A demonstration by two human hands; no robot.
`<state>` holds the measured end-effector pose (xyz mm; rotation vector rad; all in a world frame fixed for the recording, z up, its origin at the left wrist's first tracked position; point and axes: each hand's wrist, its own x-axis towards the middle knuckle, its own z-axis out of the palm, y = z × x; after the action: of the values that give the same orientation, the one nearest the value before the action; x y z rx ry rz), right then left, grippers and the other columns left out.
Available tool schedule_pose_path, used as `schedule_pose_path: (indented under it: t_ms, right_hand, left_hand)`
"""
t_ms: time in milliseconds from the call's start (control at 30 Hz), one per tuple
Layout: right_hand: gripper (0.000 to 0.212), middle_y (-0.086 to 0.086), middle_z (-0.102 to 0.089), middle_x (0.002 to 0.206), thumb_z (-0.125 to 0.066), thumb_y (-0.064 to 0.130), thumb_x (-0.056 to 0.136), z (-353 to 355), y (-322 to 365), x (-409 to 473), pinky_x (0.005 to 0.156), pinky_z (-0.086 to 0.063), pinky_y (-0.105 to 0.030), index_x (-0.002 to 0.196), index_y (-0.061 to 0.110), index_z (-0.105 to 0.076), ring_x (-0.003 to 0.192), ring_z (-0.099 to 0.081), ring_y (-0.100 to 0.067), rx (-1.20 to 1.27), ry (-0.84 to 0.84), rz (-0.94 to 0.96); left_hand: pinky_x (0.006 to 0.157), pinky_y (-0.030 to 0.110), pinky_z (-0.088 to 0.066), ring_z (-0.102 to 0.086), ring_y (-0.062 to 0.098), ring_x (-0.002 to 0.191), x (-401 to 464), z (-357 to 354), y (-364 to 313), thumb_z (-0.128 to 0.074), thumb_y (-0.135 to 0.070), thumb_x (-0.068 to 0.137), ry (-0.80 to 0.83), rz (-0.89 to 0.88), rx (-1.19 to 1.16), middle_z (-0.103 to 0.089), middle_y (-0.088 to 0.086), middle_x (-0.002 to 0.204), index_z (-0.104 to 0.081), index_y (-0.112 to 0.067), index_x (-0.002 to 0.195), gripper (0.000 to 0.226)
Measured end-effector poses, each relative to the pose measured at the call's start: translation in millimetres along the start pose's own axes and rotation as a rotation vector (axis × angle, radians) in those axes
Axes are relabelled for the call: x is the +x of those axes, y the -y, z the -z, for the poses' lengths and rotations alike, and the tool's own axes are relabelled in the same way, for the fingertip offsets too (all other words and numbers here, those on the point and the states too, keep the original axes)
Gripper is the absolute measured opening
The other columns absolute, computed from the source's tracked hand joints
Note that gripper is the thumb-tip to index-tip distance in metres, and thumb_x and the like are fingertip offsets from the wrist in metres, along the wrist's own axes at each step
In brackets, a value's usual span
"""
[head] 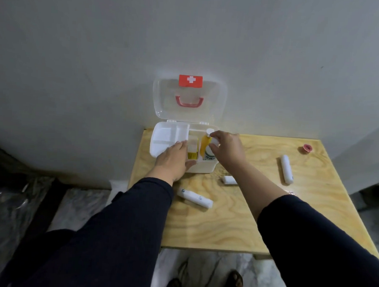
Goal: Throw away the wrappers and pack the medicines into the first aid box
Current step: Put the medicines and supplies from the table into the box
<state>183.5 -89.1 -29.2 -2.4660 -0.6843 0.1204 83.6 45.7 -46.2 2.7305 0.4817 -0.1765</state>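
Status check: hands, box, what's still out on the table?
Left hand flat on first aid box rim, steadying. Right hand lowering white item into open box. Three white rolls and pink tape still out. Nothing blocking.

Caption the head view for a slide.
Right hand lowers a white bottle into the open first aid box; left hand steadies it.

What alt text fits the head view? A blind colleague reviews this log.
A person's right hand lowers a white bottle into an open first aid box while the left hand steadies it. Three white rolls lie on the wooden table.
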Motion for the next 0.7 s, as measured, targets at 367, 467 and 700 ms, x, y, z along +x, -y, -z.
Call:
schedule_pose_path:
  t_ms: [367, 467, 700]
  right_hand:
    - [0.039, -0.011, -0.063, 0.122, -0.060, 0.013, 0.086, -6.5, 4.2, -1.3, 0.086, -0.053, -0.036, 0.125, 0.018, -0.057, 0.105, -0.061, -0.029, -0.020, 0.086, -0.043]
    - [0.043, -0.011, -0.063, 0.123, -0.065, 0.014, 0.084, 0.4, 4.0, -2.2, 0.090, -0.049, -0.034, 0.126, 0.016, -0.057, 0.111, -0.059, -0.027, 0.017, 0.087, -0.022]
    - [0.036, -0.009, -0.065, 0.123, -0.065, 0.016, 0.085, 23.5, -16.5, -13.6, 0.094, -0.048, -0.033, 0.121, 0.012, -0.061, 0.112, -0.059, -0.024, 0.003, 0.006, -0.056]
  left_hand:
    - [0.105, 0.042, -0.038, -0.034, 0.026, 0.139, 2.3, 1.4, -0.5, -0.046, -0.051, 0.093, 0.016, 0.006, 0.048, -0.029, 0.003, 0.155, -0.017, -0.015, 0.151, 0.074]
    - [0.101, 0.042, -0.040, -0.040, 0.027, 0.134, 4.4, 6.6, -3.5, -0.047, -0.050, 0.093, 0.034, 0.014, 0.046, -0.037, 0.004, 0.150, -0.024, -0.014, 0.148, 0.070]
    - [0.097, 0.042, -0.042, -0.043, 0.027, 0.131, 4.5, 17.0, -20.9, -0.045, -0.046, 0.094, 0.026, -0.031, 0.048, -0.040, 0.005, 0.147, -0.034, -0.014, 0.142, 0.059]
